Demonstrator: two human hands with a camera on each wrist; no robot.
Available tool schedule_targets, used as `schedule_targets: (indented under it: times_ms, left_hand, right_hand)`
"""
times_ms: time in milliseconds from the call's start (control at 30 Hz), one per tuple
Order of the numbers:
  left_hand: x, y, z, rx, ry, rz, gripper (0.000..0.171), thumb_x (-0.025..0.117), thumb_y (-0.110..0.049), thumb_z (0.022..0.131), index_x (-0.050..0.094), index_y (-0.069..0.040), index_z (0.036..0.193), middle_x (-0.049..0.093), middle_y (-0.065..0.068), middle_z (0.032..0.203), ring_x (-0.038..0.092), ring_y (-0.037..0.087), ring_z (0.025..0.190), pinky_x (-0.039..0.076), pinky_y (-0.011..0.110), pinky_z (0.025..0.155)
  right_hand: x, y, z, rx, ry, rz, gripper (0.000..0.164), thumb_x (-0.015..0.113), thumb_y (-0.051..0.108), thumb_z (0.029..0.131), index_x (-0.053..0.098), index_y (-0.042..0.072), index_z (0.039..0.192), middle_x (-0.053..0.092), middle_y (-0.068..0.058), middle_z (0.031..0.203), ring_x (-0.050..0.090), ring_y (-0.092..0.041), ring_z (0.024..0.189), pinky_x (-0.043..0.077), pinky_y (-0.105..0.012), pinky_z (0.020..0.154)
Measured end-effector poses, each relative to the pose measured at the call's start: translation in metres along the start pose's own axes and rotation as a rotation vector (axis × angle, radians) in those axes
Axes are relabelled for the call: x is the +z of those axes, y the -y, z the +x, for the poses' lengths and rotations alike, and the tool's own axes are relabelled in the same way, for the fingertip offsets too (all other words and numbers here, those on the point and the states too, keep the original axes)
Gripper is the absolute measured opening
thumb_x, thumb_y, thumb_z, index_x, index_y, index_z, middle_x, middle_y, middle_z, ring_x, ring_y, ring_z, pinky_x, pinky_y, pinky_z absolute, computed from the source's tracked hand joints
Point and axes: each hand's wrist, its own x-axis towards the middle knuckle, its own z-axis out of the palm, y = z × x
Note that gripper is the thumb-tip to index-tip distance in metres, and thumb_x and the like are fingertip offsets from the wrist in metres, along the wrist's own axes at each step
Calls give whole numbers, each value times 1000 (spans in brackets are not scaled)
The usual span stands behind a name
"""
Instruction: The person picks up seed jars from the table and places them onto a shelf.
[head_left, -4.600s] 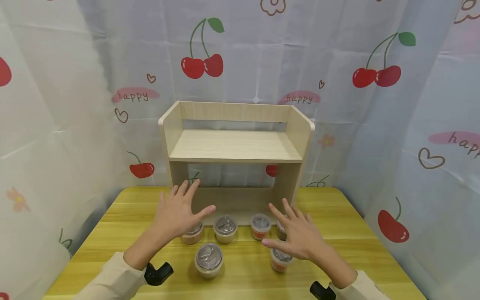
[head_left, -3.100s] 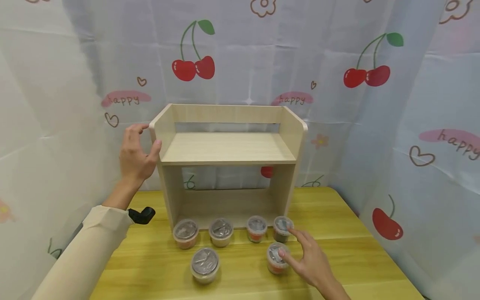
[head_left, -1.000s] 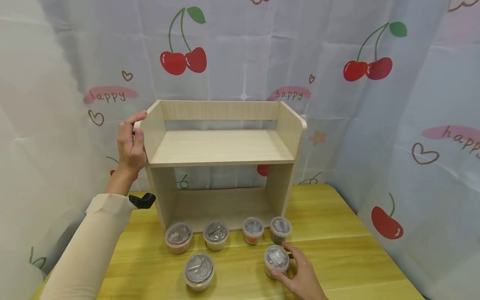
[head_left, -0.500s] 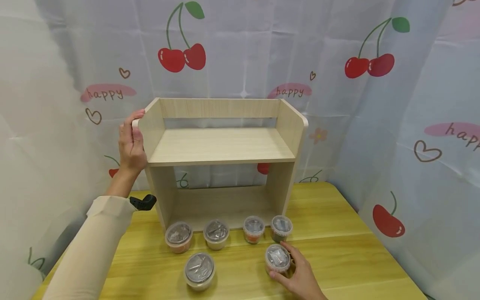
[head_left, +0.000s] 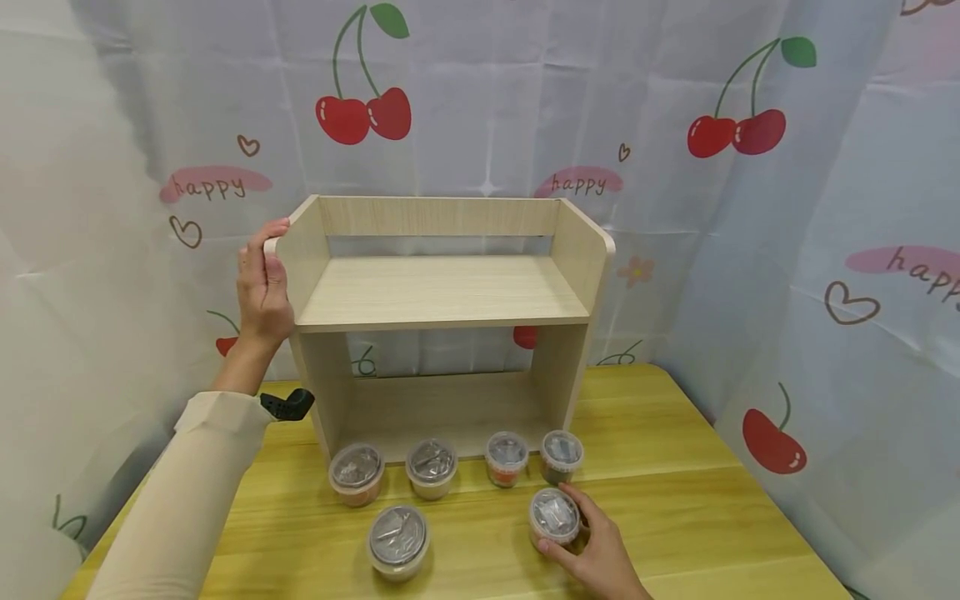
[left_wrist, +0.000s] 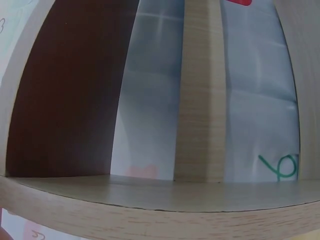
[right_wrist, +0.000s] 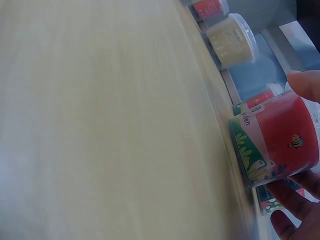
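Observation:
My left hand (head_left: 264, 287) grips the upper left side panel of a pale wooden two-tier shelf (head_left: 450, 287), fingers over its edge and thumb at the front. The left wrist view shows the shelf's boards (left_wrist: 200, 220) from close up. Farther right and lower, my right hand (head_left: 603, 554) holds a small lidded clear tub (head_left: 555, 515) standing on the table, thumb on one side and fingers on the other. In the right wrist view this tub (right_wrist: 285, 140) has a red label with a bee and green plants. Its lid looks silvery from above.
Along the shelf's front stand more lidded tubs: two larger ones (head_left: 357, 475) on the left, an orange-red one (head_left: 506, 460) and a dark one (head_left: 562, 457) on the right. Another pale tub (head_left: 398, 542) stands nearer on the yellow wood-grain table (head_left: 675, 500). Cherry-print curtains (head_left: 480, 100) surround it.
Both hands were spread above the tubs at first. The left has moved up to the shelf's left panel and gripped it; the right has lowered and taken hold of the front right tub.

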Motion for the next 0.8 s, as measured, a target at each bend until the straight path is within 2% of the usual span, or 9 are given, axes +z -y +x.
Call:
schedule_targets:
  times_ms: [133,367,667,800]
  left_hand:
    - [2,-3,0,-6,-4,-5,40,34,-17,102,51,-2,134,55,10,139,34,4,92,22,27,85]
    - [6,-5,1,-16,-20,-25,39,34,-16,101,51,-1,133,55,10,138,34,4,91,23,27,85]
    - [7,-5,-2,-8,-67,-4,39,33,-13,99,54,0,130,58,9,136,38,4,99,24,26,86]
    - [7,-3,-2,-5,-74,-2,38,34,-10,100,54,0,130,58,8,136,43,11,103,27,26,89]
  right_hand:
    - [-1,-1,-1,-18,-15,9,82,91,27,70,53,4,138,63,-7,125,61,-25,111,49,-42,91]
    - [-3,1,-1,-51,-24,23,81,91,25,71,52,2,138,63,-10,125,60,-30,113,48,-53,91]
    - [-4,2,-2,-66,-38,1,80,91,28,70,55,4,136,64,-7,125,60,-25,112,48,-50,92]
    - [-5,1,-3,-88,-52,-16,80,91,29,70,55,3,136,63,-8,126,60,-25,112,48,-51,91]
